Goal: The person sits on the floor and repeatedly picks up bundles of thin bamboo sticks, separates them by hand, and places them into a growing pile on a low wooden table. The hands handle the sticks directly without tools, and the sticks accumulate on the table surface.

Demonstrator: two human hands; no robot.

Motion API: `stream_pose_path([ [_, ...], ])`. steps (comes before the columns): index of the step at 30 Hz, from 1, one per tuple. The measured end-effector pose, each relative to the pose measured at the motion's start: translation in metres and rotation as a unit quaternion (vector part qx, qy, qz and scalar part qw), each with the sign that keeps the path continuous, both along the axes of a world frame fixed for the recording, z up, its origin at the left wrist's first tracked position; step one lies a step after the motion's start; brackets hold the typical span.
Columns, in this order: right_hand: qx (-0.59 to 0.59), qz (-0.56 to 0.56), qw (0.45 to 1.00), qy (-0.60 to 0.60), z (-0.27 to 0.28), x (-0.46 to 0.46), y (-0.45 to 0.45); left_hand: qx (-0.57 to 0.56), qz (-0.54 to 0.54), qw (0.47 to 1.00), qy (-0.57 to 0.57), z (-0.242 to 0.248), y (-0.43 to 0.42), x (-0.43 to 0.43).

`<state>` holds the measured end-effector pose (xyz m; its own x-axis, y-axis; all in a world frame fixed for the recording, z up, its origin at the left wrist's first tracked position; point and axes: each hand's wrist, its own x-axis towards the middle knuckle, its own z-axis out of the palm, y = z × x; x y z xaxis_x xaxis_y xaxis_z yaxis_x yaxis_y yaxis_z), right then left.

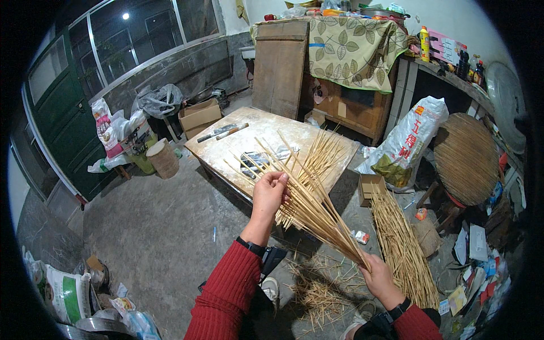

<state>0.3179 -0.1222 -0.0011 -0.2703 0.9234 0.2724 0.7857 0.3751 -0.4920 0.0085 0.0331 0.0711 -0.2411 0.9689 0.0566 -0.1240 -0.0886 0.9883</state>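
Note:
My right hand [379,278] is closed around the narrow lower end of a fanned bundle of dry straw stalks [327,221]. Higher up, the thumb and fingers of my left hand [272,191] pinch stalks at the bundle's left side. Behind the bundle, more stalks [325,153] lie on the low wooden table [212,157], which has pale powder on its top. Two knife-like tools [231,131] with long handles rest near its far left corner. A dark object [253,163] lies partly hidden behind the stalks.
A long heap of stalks [403,246] lies on the floor at right, its top end by a cardboard box [365,191]. Broken straw [321,293] covers the floor near my shoes. A white woven sack [414,136] and a round slatted board [466,159] stand at right; a woven stool [162,158] stands left.

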Motion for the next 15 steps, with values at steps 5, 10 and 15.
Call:
stream_pose_path([
  [5,-0.017,0.011,1.0,-0.021,0.001,0.002,-0.001,0.012,-0.025,0.999,-0.04,-0.004,0.004,-0.002],
  [10,-0.048,0.024,0.997,0.049,-0.01,0.004,0.003,0.01,-0.079,0.984,-0.159,-0.006,0.002,-0.004],
  [15,-0.167,0.036,0.976,0.132,-0.013,0.008,0.003,0.077,-0.078,0.963,-0.246,-0.003,-0.004,0.005],
])
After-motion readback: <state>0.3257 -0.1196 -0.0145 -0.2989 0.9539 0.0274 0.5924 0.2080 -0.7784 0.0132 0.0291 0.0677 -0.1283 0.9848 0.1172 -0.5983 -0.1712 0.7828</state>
